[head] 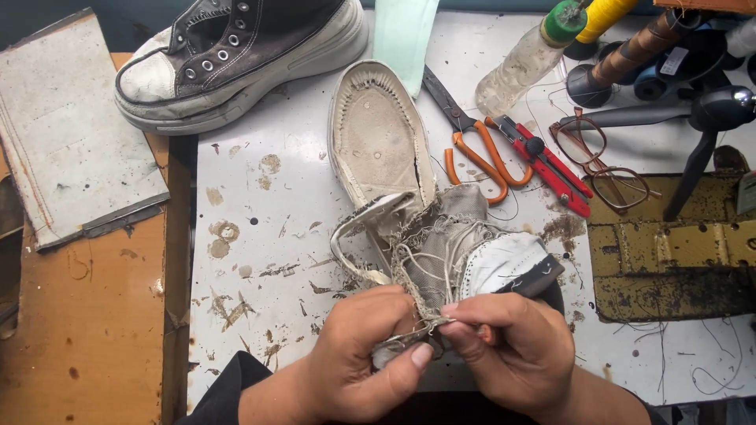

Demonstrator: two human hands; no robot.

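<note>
Both hands are working at the near edge of the white worktable on a torn-apart grey shoe lying sole-up, toe pointing away. Left hand is gripping the frayed fabric upper, thumb pressed along it — right hand is pinching loose threads between thumb and fingertips, just beside the left thumb. Past the shoe, orange-handled scissors, a red utility knife and brown-framed glasses are lying close together. Farther off, a dark high-top sneaker is sitting at the table's far left, with a plastic bottle and thread spools at the far right.
</note>
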